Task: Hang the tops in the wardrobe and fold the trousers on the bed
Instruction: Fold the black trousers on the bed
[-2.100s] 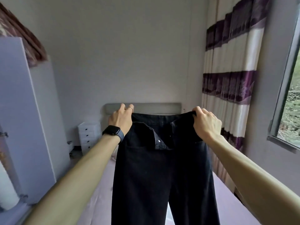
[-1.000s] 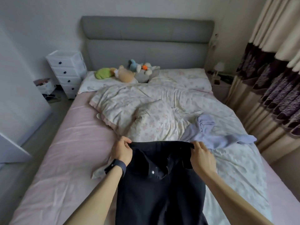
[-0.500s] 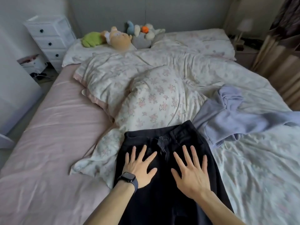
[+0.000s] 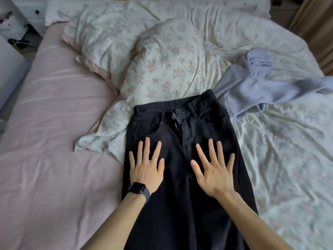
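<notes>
The black trousers [image 4: 180,204] are lying flat on the bed [image 4: 54,141], waistband pointing away from the person and legs running down out of the lower edge of the view. Their left edge is crossing a turned-over corner of the floral duvet [image 4: 162,60] and reaching the pink sheet, which is spreading wide to the left as far as the side of the bed. Their right edge is resting on rumpled duvet that is stretching off to the right. At the right corner of the waistband a crumpled lilac top [image 4: 252,87] is touching the trousers, one sleeve trailing away to the right. Just beyond the waistband the duvet is bulging up in a soft mound.

The fly is standing open, with the zip showing below the waistband. White drawers [image 4: 27,8] are showing, blurred, at the far left corner, and a brown curtain [image 4: 315,24] is hanging at the far right.

The left grip [image 4: 146,170], a bare hand wearing a dark watch [image 4: 137,188] and a thin ring [image 4: 154,158], is lying spread, palm down, on the left hip of the trousers. The right grip [image 4: 214,175] is pressing flat on the right hip, fingers splayed and straight. Neither is holding anything.
</notes>
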`<state>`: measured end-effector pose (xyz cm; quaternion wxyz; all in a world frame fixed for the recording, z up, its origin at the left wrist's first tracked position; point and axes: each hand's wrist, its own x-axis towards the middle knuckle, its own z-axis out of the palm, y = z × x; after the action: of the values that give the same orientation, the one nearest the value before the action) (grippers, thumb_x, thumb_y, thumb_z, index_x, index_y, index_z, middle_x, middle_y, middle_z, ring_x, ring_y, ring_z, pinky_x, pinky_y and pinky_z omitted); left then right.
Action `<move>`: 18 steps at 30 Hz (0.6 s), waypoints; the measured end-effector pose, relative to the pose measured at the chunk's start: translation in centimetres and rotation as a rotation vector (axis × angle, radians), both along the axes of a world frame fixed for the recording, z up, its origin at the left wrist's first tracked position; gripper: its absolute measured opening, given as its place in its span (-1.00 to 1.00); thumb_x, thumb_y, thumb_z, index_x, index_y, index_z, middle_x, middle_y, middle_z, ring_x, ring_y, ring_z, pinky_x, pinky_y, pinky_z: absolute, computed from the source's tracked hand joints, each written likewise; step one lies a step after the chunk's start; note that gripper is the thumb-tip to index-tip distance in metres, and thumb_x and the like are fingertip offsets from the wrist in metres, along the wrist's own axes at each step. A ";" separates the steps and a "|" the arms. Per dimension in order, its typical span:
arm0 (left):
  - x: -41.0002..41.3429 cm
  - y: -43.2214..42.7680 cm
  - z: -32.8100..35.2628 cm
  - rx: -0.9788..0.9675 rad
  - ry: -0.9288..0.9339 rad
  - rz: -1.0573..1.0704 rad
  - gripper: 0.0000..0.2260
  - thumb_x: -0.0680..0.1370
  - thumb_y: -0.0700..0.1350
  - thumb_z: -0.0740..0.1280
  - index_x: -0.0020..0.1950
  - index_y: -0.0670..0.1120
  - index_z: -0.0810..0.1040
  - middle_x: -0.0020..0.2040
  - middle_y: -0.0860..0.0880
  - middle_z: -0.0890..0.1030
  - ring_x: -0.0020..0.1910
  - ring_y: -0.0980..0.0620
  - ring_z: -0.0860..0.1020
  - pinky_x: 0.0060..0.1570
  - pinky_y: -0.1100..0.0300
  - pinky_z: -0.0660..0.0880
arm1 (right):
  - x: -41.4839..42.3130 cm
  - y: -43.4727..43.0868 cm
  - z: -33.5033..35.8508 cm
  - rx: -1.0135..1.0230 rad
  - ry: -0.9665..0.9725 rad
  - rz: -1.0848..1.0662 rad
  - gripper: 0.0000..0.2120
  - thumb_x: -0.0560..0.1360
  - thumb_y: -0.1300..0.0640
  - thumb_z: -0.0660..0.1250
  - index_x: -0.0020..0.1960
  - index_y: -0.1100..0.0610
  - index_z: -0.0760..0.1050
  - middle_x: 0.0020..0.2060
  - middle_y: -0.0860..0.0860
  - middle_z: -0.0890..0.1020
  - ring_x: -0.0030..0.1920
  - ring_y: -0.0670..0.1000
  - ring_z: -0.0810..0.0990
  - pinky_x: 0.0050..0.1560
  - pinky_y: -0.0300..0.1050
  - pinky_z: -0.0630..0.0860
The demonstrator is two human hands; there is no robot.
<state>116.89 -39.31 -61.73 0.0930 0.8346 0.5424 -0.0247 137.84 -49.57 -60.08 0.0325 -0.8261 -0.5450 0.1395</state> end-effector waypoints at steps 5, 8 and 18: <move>-6.8 -14.1 -1.3 -0.079 -0.038 -0.105 -0.47 0.61 0.17 0.06 0.60 0.14 0.19 0.63 -0.06 0.11 0.58 -0.16 0.18 0.43 -0.28 0.27 | -7.4 -15.7 -0.7 -0.009 0.094 -0.122 -0.36 0.62 -0.29 -0.05 0.64 -0.13 -0.06 0.64 0.01 -0.13 0.62 0.07 -0.20 0.53 0.38 -0.01; -9.9 -22.4 -0.3 -0.170 -0.005 -0.040 -0.47 0.61 0.17 0.05 0.59 0.12 0.24 0.61 -0.07 0.17 0.57 -0.16 0.20 0.43 -0.27 0.26 | -11.7 -25.4 -0.5 -0.190 0.137 -0.159 -0.36 0.59 -0.31 -0.14 0.63 -0.16 -0.09 0.63 -0.02 -0.19 0.61 0.04 -0.28 0.54 0.35 -0.05; -20.0 -40.0 2.3 -0.297 0.043 0.282 -0.47 0.53 0.14 0.26 0.49 0.03 0.42 0.30 -0.24 0.49 0.07 -0.27 0.55 -0.04 -0.14 0.52 | -20.5 -41.4 3.0 -0.215 0.183 -0.154 -0.37 0.46 -0.01 0.50 0.48 0.07 0.43 0.44 0.21 0.42 0.43 0.25 0.41 0.31 0.26 0.45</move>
<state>96.87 -79.33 -59.38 0.2062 0.7268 0.6460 -0.1089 117.33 -90.98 -57.07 0.0040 -0.8479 -0.4569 0.2689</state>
